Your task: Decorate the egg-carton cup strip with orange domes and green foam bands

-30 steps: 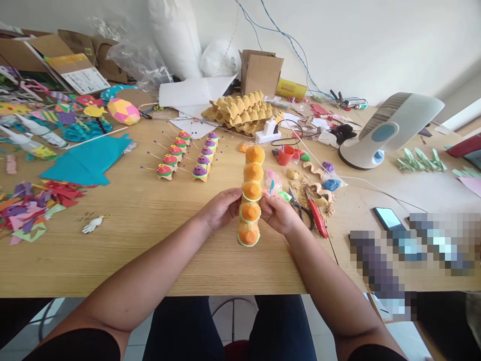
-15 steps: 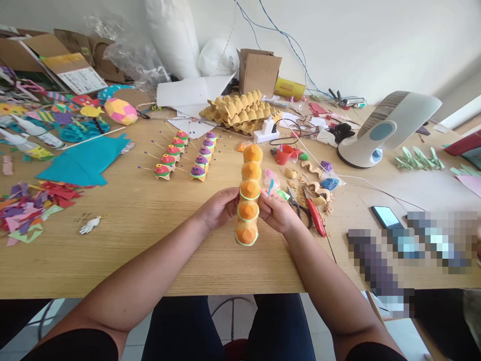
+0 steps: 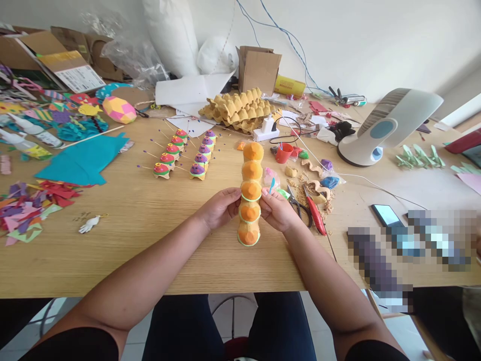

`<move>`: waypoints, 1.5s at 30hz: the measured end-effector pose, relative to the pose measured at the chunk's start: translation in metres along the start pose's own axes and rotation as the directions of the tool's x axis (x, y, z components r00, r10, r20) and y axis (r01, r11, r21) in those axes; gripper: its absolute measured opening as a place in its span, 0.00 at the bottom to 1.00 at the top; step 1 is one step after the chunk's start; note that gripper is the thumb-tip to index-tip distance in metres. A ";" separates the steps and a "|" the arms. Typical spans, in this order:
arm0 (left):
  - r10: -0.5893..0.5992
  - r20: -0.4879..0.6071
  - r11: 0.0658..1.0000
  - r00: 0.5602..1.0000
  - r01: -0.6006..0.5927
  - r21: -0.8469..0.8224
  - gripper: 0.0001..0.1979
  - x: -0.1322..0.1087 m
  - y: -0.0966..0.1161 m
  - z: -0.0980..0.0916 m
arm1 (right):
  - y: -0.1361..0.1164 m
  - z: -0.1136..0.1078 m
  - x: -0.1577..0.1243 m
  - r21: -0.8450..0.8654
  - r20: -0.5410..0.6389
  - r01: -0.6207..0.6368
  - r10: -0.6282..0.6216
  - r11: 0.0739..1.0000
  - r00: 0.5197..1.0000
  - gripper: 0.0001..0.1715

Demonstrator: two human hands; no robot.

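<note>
Orange strip of egg carton held upright between two hands

Orange bumps, five in a line, run down the egg-carton strip (image 3: 251,190), which sits above the near part of the wooden table (image 3: 195,255), in front of the person's body. Pale green lines curve under the lower three bumps. The left hand (image 3: 222,208) grips the strip's left edge beside the middle bump: its thumb presses at the rim, nearly closed, with the other fingers bent and partly hidden. The right hand (image 3: 278,210) takes the opposite edge at about the same height, its thumb and fingers drawn together; how its fingertips sit behind the strip cannot be told. A small blue tool (image 3: 272,184) juts up from that right-hand grasp. Just beyond the right hand lie black-handled scissors (image 3: 308,216) and a red cutter (image 3: 316,216). Well apart, to the left, stand two rows of decorated carton pieces, one red and green (image 3: 167,159), one purple (image 3: 201,158).
</note>
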State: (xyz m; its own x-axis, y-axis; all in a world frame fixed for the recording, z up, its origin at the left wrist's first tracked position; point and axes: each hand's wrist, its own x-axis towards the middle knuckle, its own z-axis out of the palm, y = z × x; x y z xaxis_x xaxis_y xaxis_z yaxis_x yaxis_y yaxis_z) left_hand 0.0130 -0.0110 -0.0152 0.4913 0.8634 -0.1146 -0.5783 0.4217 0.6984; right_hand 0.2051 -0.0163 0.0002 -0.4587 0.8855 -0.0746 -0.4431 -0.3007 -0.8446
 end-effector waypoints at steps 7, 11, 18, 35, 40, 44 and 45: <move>-0.003 -0.002 1.000 1.000 0.003 -0.007 0.10 0.000 0.000 0.001 | -0.002 0.001 0.000 -0.023 0.002 -0.007 0.007 1.000 1.000 0.30; -0.007 0.004 1.000 1.000 0.007 -0.020 0.12 0.000 0.000 0.001 | -0.005 0.002 -0.001 -0.038 0.024 -0.015 0.015 0.999 1.000 0.32; 0.006 -0.003 0.999 1.000 -0.006 -0.040 0.11 -0.001 0.001 0.001 | -0.003 0.001 0.000 -0.005 -0.007 -0.011 0.011 1.000 1.000 0.27; -0.001 -0.033 0.998 0.999 0.000 -0.055 0.10 -0.001 0.002 0.002 | -0.003 0.005 -0.001 -0.013 -0.024 -0.024 0.024 1.000 0.999 0.29; 0.009 0.014 0.999 1.000 -0.009 -0.049 0.13 -0.001 0.003 0.003 | -0.004 0.005 -0.001 -0.003 -0.022 -0.011 0.011 1.000 1.000 0.29; 0.002 0.026 1.000 1.000 -0.002 0.025 0.13 -0.001 0.004 0.001 | -0.004 0.005 -0.001 -0.032 -0.023 -0.006 0.005 0.999 1.000 0.28; 0.002 0.021 0.999 1.000 -0.003 0.034 0.13 -0.001 0.004 0.001 | -0.004 0.005 0.000 -0.040 -0.020 -0.002 0.002 0.999 1.000 0.28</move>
State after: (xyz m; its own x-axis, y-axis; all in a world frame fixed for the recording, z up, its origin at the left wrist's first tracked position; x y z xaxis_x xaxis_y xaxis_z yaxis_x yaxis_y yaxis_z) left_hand 0.0108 -0.0102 -0.0121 0.5038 0.8582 -0.0982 -0.5572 0.4097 0.7222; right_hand 0.2032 -0.0173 0.0059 -0.4438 0.8919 -0.0867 -0.4109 -0.2885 -0.8648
